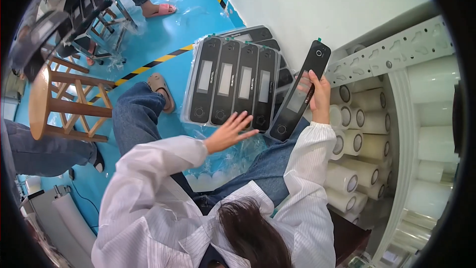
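Panels (233, 82) lie on blue floor (163, 34) beside wooden stool (69, 99).

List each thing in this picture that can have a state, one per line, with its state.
right hand: closed around the raised panel
raised panel: held up, tilted
left hand: open, fingers spread, holding nothing
row of black panels: lying flat, side by side
film rolls: stacked on the shelf

The long black panels (233, 87) look like glossy smooth plastic, lying on crinkled clear film (233, 154). The stool (64, 99) is plain wood. The shelf frame (396, 49) is matt pale metal.
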`<state>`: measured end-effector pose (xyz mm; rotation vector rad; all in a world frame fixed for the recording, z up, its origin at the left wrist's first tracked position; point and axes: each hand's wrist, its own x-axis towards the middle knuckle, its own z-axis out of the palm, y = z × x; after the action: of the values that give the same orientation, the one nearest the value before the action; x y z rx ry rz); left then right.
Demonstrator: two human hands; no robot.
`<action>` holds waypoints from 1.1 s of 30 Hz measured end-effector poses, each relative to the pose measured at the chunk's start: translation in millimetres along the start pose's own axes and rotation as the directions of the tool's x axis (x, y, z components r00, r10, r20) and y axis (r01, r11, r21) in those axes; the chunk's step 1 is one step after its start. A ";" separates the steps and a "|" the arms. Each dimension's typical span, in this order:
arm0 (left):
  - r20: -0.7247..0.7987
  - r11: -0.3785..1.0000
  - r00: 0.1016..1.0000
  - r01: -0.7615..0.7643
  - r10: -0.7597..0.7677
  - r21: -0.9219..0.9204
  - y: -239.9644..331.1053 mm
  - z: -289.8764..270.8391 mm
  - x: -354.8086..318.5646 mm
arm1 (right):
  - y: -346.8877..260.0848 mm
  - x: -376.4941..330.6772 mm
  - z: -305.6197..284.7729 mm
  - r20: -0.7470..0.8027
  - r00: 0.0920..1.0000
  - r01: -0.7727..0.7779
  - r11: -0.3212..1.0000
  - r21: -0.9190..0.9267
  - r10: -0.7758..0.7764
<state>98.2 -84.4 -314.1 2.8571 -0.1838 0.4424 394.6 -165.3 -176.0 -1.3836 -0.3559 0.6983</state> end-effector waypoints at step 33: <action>-0.555 0.763 0.536 0.327 -0.636 -0.558 -36.0 -123.5 90.5 | 24.1 8.4 -33.3 -0.109 0.989 -0.140 0.902 -0.408 0.105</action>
<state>154.8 -25.7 -179.6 1.9808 0.6167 1.1954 415.5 -184.8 -206.6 -1.8486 -0.3653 0.6887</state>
